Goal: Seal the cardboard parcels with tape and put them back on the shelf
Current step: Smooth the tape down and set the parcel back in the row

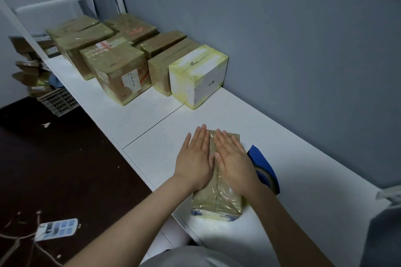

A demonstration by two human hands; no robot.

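While you press both palms flat on the parcel, the sealing looks all but finished.

Your left hand and right hand lie side by side on its top, fingers straight and together, thumbs nearly meeting over the centre seam. Glossy tape shows on the near half and down the front. The parcel sits on the white shelf close to you, with the blue tape dispenser just beside it, right of your right wrist. Further along, taped parcels stand against the wall. By my read, this one needs a last rub-down, then a spot near the white box.
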